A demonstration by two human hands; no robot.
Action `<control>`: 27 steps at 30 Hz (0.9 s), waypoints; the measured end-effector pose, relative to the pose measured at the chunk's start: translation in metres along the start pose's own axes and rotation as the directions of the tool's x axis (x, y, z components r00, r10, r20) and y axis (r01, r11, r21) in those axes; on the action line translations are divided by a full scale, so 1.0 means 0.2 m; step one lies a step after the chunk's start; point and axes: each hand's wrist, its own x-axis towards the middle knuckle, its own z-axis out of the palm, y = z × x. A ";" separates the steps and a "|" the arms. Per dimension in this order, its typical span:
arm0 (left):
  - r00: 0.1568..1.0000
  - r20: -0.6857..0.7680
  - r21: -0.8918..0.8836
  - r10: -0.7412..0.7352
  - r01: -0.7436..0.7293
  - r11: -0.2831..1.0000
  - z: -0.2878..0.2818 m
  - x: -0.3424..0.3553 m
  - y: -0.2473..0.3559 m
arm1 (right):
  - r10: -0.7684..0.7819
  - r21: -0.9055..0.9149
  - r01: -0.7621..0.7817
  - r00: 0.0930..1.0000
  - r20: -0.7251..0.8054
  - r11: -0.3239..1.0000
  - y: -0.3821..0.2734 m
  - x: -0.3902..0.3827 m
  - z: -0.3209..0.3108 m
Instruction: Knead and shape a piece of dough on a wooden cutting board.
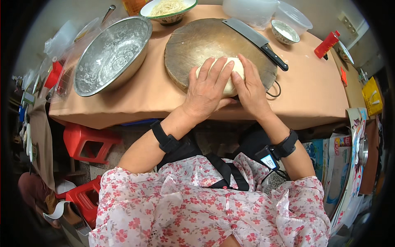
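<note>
A smooth, pale ball of dough (231, 88) sits on the near edge of a round wooden chopping board (197, 39). My left hand (207, 87) lies over its left side and top, fingers pressed on the surface. Cupped round its right side is my right hand (251, 87), the thumb resting toward the top. Both hands hold the dough between them and hide much of it. A cleaver (251, 35) with a black handle lies across the board's far right edge, its handle sticking out past the rim.
To the left, a large metal bowl (111, 53) dusted with flour leans tilted. Behind the board are a bowl of pale shreds (168, 8), plastic tubs (251, 12) and a small bowl of white powder (285, 32). A red bottle (327, 44) stands right; red stools (88, 142) are below.
</note>
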 end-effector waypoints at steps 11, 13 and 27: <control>0.952 0.299 -0.192 -0.066 0.128 0.973 0.08 0.24 -0.26 | 0.204 -0.054 -0.206 0.978 -0.029 0.977 0.14 0.23 0.10; 0.950 0.307 -0.206 -0.062 0.130 0.970 0.10 0.29 -0.31 | 0.191 -0.092 -0.195 0.980 -0.054 0.976 0.16 0.28 0.12; 0.990 0.135 -0.198 -0.032 0.059 0.978 -0.03 -0.01 -0.09 | -0.167 -0.121 0.176 0.983 0.078 0.977 -0.06 -0.17 -0.05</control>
